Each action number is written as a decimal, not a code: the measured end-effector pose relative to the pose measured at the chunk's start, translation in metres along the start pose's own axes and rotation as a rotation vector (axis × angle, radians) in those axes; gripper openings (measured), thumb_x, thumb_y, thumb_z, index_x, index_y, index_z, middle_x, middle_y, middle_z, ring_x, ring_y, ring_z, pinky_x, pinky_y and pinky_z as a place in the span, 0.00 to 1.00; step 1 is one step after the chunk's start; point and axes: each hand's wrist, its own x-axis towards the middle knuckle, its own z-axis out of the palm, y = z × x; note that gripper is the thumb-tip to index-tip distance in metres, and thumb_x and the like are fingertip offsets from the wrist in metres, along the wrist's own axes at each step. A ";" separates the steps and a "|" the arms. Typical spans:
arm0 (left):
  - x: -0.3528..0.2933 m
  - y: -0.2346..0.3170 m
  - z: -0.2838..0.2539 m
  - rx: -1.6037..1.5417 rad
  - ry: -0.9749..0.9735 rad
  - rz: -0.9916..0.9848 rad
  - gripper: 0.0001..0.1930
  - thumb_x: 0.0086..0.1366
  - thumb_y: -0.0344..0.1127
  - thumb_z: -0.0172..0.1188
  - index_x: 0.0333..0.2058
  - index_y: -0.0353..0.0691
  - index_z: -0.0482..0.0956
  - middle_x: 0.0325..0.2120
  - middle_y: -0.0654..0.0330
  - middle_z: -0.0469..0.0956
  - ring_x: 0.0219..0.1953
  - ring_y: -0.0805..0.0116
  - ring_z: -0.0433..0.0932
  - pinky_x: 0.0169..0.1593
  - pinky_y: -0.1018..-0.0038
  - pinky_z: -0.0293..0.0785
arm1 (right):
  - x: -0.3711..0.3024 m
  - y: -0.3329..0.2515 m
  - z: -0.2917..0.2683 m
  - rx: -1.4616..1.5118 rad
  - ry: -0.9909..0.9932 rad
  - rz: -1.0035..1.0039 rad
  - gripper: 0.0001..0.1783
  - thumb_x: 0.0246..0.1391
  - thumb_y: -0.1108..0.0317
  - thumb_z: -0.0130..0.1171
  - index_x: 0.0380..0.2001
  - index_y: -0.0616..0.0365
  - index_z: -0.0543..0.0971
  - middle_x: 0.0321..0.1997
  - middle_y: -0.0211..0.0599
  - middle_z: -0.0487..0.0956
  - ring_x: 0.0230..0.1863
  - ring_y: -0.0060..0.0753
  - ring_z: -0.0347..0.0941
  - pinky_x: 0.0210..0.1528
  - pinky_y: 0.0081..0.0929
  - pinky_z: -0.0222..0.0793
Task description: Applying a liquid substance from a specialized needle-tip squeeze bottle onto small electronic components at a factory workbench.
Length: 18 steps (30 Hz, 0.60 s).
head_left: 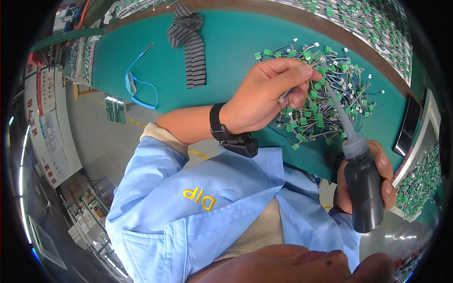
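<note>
My left hand, with a black band on its wrist, is closed in a pinch over the pile. Between its thumb and fingers is a small wired connector; a green piece shows by the fingertips and a wire end emerges below the palm. My right hand is wrapped round a black squeeze bottle. The bottle's long translucent nozzle points up and left, its tip close to the left fingertips. Beneath both lies a heap of wired connectors with green blocks, white plugs and thin wires.
A green table mat covers the bench. On it lie a striped grey cloth and a blue wrist strap with cord. Trays of similar wired parts stand beyond the far edge and at the right. A dark flat device rests at the right edge.
</note>
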 end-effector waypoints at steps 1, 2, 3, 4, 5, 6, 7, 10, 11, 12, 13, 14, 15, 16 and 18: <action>-0.001 -0.001 -0.001 0.040 0.027 0.014 0.12 0.73 0.36 0.53 0.42 0.32 0.79 0.25 0.68 0.71 0.23 0.79 0.64 0.28 0.79 0.63 | 0.000 0.004 0.001 -0.008 -0.011 -0.054 0.38 0.56 0.45 0.60 0.60 0.55 0.59 0.52 0.57 0.75 0.37 0.46 0.77 0.33 0.38 0.72; -0.001 -0.001 -0.001 0.080 0.054 0.028 0.11 0.72 0.36 0.54 0.41 0.32 0.79 0.25 0.67 0.73 0.22 0.79 0.65 0.27 0.79 0.63 | 0.001 0.006 0.002 -0.017 -0.021 -0.107 0.40 0.56 0.44 0.61 0.61 0.54 0.58 0.53 0.60 0.75 0.34 0.48 0.77 0.28 0.40 0.73; -0.002 -0.001 0.000 0.080 0.054 0.028 0.11 0.72 0.36 0.54 0.41 0.32 0.79 0.25 0.67 0.73 0.22 0.79 0.65 0.27 0.79 0.63 | 0.001 0.007 0.002 -0.026 -0.031 -0.161 0.41 0.55 0.42 0.62 0.62 0.53 0.58 0.53 0.62 0.74 0.31 0.49 0.77 0.23 0.41 0.74; -0.002 -0.001 0.001 0.095 0.069 0.045 0.11 0.72 0.36 0.55 0.41 0.33 0.79 0.24 0.67 0.73 0.22 0.79 0.66 0.26 0.79 0.63 | 0.001 0.004 0.002 -0.026 -0.031 -0.160 0.41 0.55 0.42 0.62 0.62 0.53 0.58 0.53 0.62 0.74 0.31 0.49 0.77 0.23 0.41 0.74; -0.002 -0.001 0.002 0.110 0.086 0.061 0.11 0.72 0.36 0.55 0.41 0.33 0.79 0.23 0.67 0.73 0.21 0.78 0.67 0.25 0.79 0.64 | 0.001 0.000 0.003 -0.088 -0.075 -0.111 0.41 0.55 0.44 0.63 0.61 0.54 0.58 0.53 0.61 0.75 0.31 0.49 0.77 0.23 0.40 0.75; -0.002 -0.002 0.002 0.125 0.102 0.078 0.11 0.72 0.36 0.55 0.40 0.33 0.80 0.23 0.66 0.74 0.20 0.78 0.68 0.24 0.78 0.64 | 0.001 -0.005 0.004 -0.149 -0.120 -0.061 0.40 0.55 0.45 0.64 0.61 0.54 0.58 0.53 0.61 0.75 0.31 0.49 0.77 0.23 0.39 0.76; -0.002 -0.002 0.001 0.126 0.104 0.078 0.11 0.72 0.36 0.55 0.40 0.33 0.80 0.23 0.66 0.74 0.20 0.78 0.68 0.24 0.78 0.64 | 0.001 -0.007 0.005 -0.211 -0.165 -0.012 0.39 0.55 0.47 0.65 0.61 0.54 0.59 0.52 0.60 0.75 0.31 0.48 0.77 0.23 0.38 0.76; -0.003 -0.003 -0.002 0.159 0.087 0.100 0.11 0.71 0.34 0.56 0.40 0.31 0.82 0.24 0.64 0.77 0.22 0.78 0.73 0.26 0.80 0.70 | 0.005 0.003 0.011 -0.124 -0.166 -0.070 0.38 0.54 0.50 0.66 0.60 0.54 0.59 0.51 0.60 0.76 0.31 0.48 0.78 0.22 0.36 0.77; -0.003 -0.004 -0.001 0.159 0.086 0.100 0.11 0.71 0.34 0.56 0.40 0.31 0.82 0.24 0.64 0.77 0.22 0.78 0.73 0.26 0.80 0.70 | 0.006 0.004 0.012 -0.083 -0.167 -0.099 0.38 0.54 0.51 0.66 0.59 0.54 0.60 0.51 0.60 0.76 0.32 0.47 0.78 0.22 0.36 0.77; -0.002 -0.004 0.000 0.181 0.087 0.111 0.11 0.71 0.34 0.56 0.40 0.32 0.81 0.23 0.64 0.76 0.21 0.78 0.72 0.25 0.80 0.68 | 0.006 0.004 0.013 -0.084 -0.167 -0.100 0.38 0.54 0.51 0.66 0.59 0.54 0.60 0.51 0.60 0.76 0.32 0.47 0.78 0.22 0.36 0.77; -0.001 -0.005 0.000 0.204 0.089 0.123 0.10 0.71 0.34 0.57 0.40 0.33 0.81 0.22 0.65 0.76 0.20 0.78 0.71 0.24 0.80 0.67 | 0.005 0.003 0.013 -0.099 -0.158 -0.091 0.37 0.54 0.51 0.66 0.58 0.55 0.60 0.51 0.60 0.77 0.31 0.47 0.78 0.22 0.36 0.77; -0.001 -0.005 0.001 0.227 0.089 0.134 0.09 0.71 0.34 0.57 0.40 0.34 0.80 0.20 0.65 0.75 0.19 0.78 0.70 0.23 0.80 0.65 | 0.004 0.003 0.014 -0.115 -0.150 -0.082 0.37 0.54 0.51 0.66 0.58 0.55 0.60 0.50 0.60 0.77 0.31 0.47 0.78 0.22 0.35 0.77; -0.002 -0.005 0.002 0.227 0.090 0.135 0.09 0.71 0.34 0.57 0.40 0.34 0.80 0.20 0.65 0.75 0.19 0.78 0.70 0.23 0.80 0.65 | 0.003 0.002 0.014 -0.128 -0.140 -0.074 0.36 0.55 0.52 0.66 0.57 0.55 0.60 0.50 0.60 0.77 0.31 0.46 0.78 0.21 0.35 0.77; -0.002 -0.005 0.002 0.233 0.098 0.136 0.09 0.71 0.34 0.57 0.40 0.33 0.80 0.20 0.65 0.75 0.19 0.78 0.70 0.23 0.80 0.65 | 0.004 0.001 0.015 -0.126 -0.140 -0.075 0.36 0.55 0.52 0.66 0.57 0.55 0.60 0.50 0.60 0.77 0.31 0.46 0.78 0.21 0.35 0.77; -0.003 -0.004 0.003 0.243 0.113 0.136 0.09 0.71 0.34 0.57 0.40 0.33 0.80 0.20 0.65 0.75 0.19 0.78 0.69 0.23 0.80 0.65 | 0.008 -0.002 0.015 -0.134 -0.182 -0.045 0.36 0.55 0.52 0.66 0.57 0.56 0.60 0.50 0.60 0.77 0.31 0.47 0.78 0.21 0.36 0.77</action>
